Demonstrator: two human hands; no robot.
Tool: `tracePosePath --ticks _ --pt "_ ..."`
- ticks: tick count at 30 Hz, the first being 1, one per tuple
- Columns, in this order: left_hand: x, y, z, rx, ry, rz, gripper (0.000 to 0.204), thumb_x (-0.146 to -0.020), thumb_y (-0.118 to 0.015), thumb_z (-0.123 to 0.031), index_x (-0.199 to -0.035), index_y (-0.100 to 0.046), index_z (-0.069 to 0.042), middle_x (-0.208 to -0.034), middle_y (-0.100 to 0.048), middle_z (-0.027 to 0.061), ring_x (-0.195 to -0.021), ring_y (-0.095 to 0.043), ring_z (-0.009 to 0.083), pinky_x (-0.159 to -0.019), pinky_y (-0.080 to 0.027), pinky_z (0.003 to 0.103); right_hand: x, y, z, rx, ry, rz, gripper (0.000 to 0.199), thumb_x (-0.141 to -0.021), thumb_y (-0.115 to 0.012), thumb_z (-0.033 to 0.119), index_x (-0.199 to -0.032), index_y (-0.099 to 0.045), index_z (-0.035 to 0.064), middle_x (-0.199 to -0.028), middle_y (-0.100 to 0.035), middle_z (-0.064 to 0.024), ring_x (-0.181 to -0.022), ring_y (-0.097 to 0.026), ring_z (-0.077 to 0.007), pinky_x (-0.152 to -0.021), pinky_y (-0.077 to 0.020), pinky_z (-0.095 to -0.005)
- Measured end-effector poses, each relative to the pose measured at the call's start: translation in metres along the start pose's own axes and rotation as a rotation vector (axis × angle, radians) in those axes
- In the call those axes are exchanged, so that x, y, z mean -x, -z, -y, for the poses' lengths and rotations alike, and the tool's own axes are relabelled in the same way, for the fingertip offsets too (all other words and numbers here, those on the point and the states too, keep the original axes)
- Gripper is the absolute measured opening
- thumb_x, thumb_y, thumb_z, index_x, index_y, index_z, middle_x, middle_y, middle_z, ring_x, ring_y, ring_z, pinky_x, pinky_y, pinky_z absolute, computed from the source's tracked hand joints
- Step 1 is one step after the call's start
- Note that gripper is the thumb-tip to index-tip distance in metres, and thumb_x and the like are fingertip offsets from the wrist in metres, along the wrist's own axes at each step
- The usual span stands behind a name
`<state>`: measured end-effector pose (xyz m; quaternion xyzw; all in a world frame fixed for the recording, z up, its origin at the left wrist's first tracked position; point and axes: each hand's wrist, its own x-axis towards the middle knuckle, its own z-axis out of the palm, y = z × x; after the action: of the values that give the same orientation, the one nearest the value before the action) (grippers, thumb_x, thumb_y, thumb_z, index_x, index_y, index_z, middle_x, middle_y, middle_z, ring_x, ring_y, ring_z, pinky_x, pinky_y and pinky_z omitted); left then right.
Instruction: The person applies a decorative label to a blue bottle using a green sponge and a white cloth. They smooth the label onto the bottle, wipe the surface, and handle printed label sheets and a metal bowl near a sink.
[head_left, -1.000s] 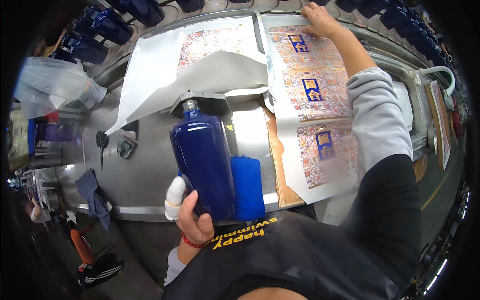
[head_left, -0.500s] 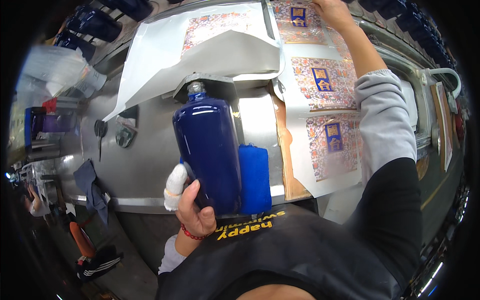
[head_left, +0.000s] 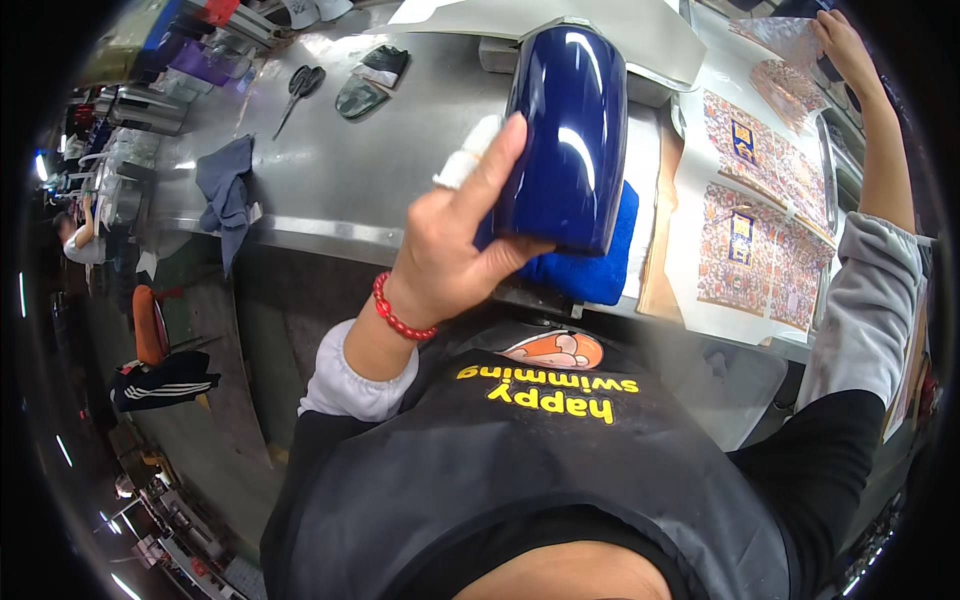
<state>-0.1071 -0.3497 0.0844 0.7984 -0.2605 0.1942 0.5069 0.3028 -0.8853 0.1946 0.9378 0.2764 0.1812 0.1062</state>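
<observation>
My left hand is wrapped round the side and lower end of a glossy dark blue bottle, with white wrapping on a finger. The bottle's base points toward me and its neck is mostly out of sight. Under its near end lies a bright blue cloth pad. At the far right, my right hand pinches the edge of a flower-patterned decal sheet, which is lifted and bent. Below that hand, several more patterned decals lie flat on white backing paper.
Left on the metal worktable are black scissors, a small dark pad and a grey-blue rag hanging over the edge. A large white sheet covers the back. A brown board edge runs beside the decals.
The view has swung. My right hand has lifted a decal, which lay flat before and now bends up. The bottle is tipped so its neck no longer shows; my left hand still holds it.
</observation>
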Motion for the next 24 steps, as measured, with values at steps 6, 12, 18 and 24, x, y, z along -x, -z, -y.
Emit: tracePosePath --ticks 6,12,18,24 --pt "-0.014 0.013 -0.015 0.223 0.125 -0.066 0.076 -0.086 -0.080 -0.015 -0.150 -0.044 0.004 -0.111 -0.073 0.0248 -0.095 -0.074 0.0235 -0.085 -0.059 0.036 0.006 0.067 0.037 0.067 -0.046 0.065 0.031 -0.105 -0.049 0.027 -0.102 -0.056 -0.0029 -0.101 -0.056 -0.0177 -0.099 -0.058 -0.0358 -0.089 -0.0457 -0.0417" --pt "-0.008 0.005 -0.016 0.173 0.181 -0.022 0.074 -0.083 -0.078 -0.006 -0.148 -0.046 0.004 -0.111 -0.073 0.0235 -0.098 -0.075 0.0260 -0.086 -0.058 0.035 0.016 0.108 0.104 0.058 -0.167 0.010 0.029 -0.087 -0.058 0.025 -0.087 -0.070 -0.0017 -0.090 -0.065 -0.0262 -0.089 -0.064 -0.0418 -0.082 -0.0504 -0.0493" --pt "0.009 -0.017 -0.005 -0.024 0.079 0.036 0.079 -0.078 -0.083 -0.009 -0.149 -0.047 0.000 -0.124 -0.067 0.0283 -0.104 -0.073 0.0367 -0.088 -0.058 0.038 0.005 0.149 0.149 -0.041 -0.152 0.106 0.029 -0.091 -0.057 0.024 -0.096 -0.069 -0.0025 -0.092 -0.069 -0.0248 -0.088 -0.068 -0.0396 -0.080 -0.0527 -0.0455" --pt "0.019 -0.026 0.008 -0.126 0.009 0.017 0.079 -0.077 -0.085 -0.010 -0.147 -0.049 0.001 -0.138 -0.054 0.0379 -0.121 -0.062 0.0476 -0.098 -0.053 0.043 0.009 0.143 0.125 -0.590 -0.460 0.182 0.027 -0.088 -0.061 0.025 -0.087 -0.071 0.0000 -0.073 -0.065 -0.0103 -0.070 -0.061 -0.0256 -0.068 -0.0502 -0.0397"
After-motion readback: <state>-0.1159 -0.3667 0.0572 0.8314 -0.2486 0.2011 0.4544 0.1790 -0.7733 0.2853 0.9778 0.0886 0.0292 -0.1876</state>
